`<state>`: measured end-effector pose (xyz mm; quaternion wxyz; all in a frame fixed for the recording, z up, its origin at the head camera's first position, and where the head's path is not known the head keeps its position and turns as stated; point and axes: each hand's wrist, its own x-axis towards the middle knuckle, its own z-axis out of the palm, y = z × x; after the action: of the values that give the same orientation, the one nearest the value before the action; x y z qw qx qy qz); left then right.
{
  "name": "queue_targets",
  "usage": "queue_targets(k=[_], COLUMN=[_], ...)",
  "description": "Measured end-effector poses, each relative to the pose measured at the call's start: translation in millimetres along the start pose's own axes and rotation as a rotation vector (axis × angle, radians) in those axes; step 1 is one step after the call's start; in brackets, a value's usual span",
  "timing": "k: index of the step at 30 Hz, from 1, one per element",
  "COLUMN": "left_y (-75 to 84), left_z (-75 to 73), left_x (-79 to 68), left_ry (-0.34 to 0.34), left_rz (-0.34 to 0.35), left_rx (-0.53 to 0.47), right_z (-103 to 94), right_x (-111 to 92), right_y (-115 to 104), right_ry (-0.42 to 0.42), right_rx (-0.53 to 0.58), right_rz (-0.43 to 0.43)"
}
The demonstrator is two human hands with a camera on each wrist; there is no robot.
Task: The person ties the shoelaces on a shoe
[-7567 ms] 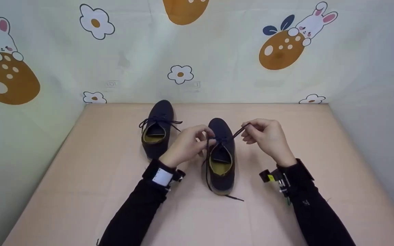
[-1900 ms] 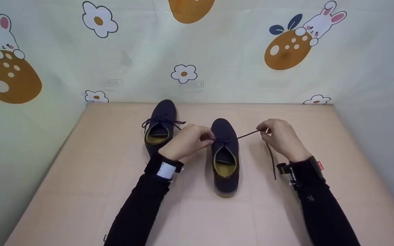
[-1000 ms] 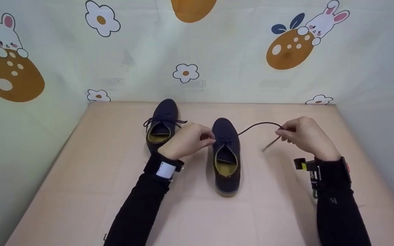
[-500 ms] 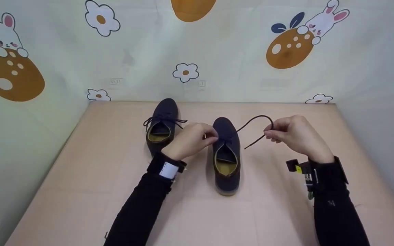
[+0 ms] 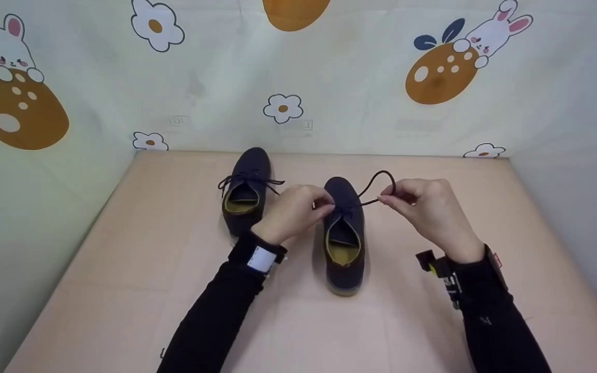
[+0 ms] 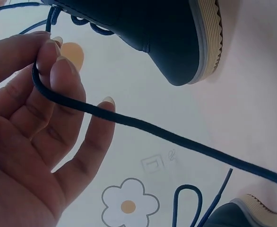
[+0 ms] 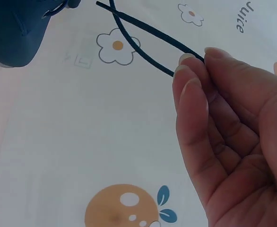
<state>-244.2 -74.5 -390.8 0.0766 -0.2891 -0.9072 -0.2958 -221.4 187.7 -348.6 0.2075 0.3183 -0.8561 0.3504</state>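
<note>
A dark navy shoe (image 5: 344, 282) with a yellow insole stands upright, toe pointing away, between the two hands. At the left side of its lacing, my left hand (image 5: 294, 212) pinches one shoelace (image 6: 143, 125) between thumb and fingertips; the rest of that lace trails past the palm in the left wrist view. My right hand (image 5: 428, 215), to the right of the shoe, pinches the other shoelace (image 7: 152, 32) a little behind its tip. That lace bends in a loop (image 5: 383, 172) from the shoe to the fingers, its tip pointing back toward the lacing.
A matching shoe (image 5: 252, 163) with its lace tied in a bow stands to the left, behind my left hand and partly covered by it. Farther back, a patterned cloth wall (image 5: 226, 103) rises at the far edge of the pale tabletop (image 5: 174, 217).
Over the last second my right hand has moved left toward the shoe, and the lace's loop has become smaller, its tip now near the lacing. My left hand has shifted slightly right, still pinching.
</note>
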Motion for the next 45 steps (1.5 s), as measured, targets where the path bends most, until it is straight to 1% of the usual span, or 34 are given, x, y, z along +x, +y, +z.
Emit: queue_targets(k=[5,11,20,26,30,41,45], left_y=[1.7,5.7,8.3,9.3,9.2,8.1,8.5], left_z=[0.0,-1.2,-1.6,-2.5,-2.5,-1.7,-1.8], left_x=[-0.2,0.2,0.5,0.2,0.3,0.4,0.3], left_ry=[0.007,0.023,0.033,0.03,0.024,0.022,0.019], left_rz=[0.006,0.007,0.012,0.013,0.012,0.011,0.009], left_rx=[-0.007,0.001,0.021,0.017,0.018,0.014,0.018], right_z=[3.0,11.8,27.2,30.4,30.6,34.2,37.9], right_x=[-2,-3,-5,-6,-6,-7,-7], right_y=[-11,-21,-25,-27,-28,-26,-23], right_ry=[0.009,-0.006,-0.024,0.013,0.032,0.047,0.036], right_rx=[-0.031,-0.093,-0.211,-0.269,-0.272,-0.265,-0.279], right_rz=[-0.079,-0.192,-0.263,-0.333,-0.346,-0.357,-0.348])
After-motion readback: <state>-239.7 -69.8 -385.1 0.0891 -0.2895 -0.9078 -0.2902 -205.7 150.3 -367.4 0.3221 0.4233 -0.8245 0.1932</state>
